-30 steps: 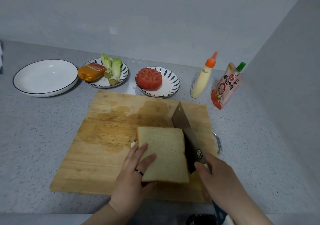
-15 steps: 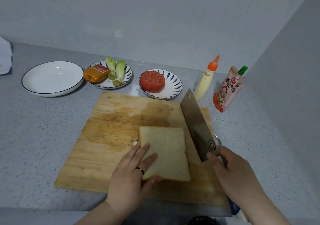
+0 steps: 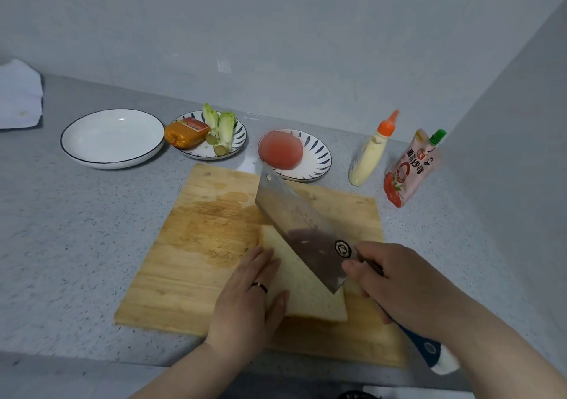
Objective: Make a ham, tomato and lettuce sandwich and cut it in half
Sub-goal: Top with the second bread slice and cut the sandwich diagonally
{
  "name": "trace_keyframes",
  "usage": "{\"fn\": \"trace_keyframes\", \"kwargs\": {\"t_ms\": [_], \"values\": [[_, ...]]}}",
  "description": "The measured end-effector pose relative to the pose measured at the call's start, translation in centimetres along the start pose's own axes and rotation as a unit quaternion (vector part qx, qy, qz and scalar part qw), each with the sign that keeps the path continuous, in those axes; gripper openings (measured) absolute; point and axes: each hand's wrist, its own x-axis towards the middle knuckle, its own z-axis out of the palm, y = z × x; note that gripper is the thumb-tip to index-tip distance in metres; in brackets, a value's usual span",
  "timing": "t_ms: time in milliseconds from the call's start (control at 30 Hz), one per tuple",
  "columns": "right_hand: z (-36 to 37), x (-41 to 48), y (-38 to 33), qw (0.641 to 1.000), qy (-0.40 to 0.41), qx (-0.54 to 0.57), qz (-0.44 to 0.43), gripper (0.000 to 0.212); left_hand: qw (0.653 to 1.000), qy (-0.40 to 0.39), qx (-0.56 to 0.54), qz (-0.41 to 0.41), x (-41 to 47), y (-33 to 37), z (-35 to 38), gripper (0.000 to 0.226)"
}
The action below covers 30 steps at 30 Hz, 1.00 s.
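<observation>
A sandwich topped with white bread (image 3: 306,294) lies on the wooden cutting board (image 3: 190,260). My left hand (image 3: 248,303) rests flat on its left side, fingers together. My right hand (image 3: 395,285) grips the handle of a cleaver (image 3: 300,230), whose wide blade hovers slantwise over the bread's upper right part. Behind the board, a cut tomato (image 3: 280,150) sits on a patterned plate (image 3: 319,162). Lettuce (image 3: 222,130) and a packed ham sausage (image 3: 185,131) share another patterned plate (image 3: 237,144).
An empty white bowl (image 3: 113,137) stands at the back left, with a white cloth (image 3: 18,98) beyond it. A mayonnaise bottle (image 3: 371,153) and a ketchup pouch (image 3: 409,171) stand at the back right near the side wall. The grey counter edge runs close below the board.
My right hand lifted the cleaver from beside the bread's right edge and swung it left, over the bread. My left hand stayed on the sandwich.
</observation>
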Motion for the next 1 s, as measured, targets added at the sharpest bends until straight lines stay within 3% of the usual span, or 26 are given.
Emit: {"fn": "trace_keyframes", "kwargs": {"t_ms": [567, 1000], "values": [[0.3, 0.8, 0.0, 0.998, -0.058, -0.036, 0.018, 0.028, 0.996, -0.06, 0.058, -0.019, 0.7, 0.4, -0.2, 0.057], [-0.6, 1.6, -1.1, 0.985, -0.105, -0.136, 0.019, 0.028, 0.995, -0.077, 0.058, -0.014, 0.8, 0.2, -0.1, 0.056]]}}
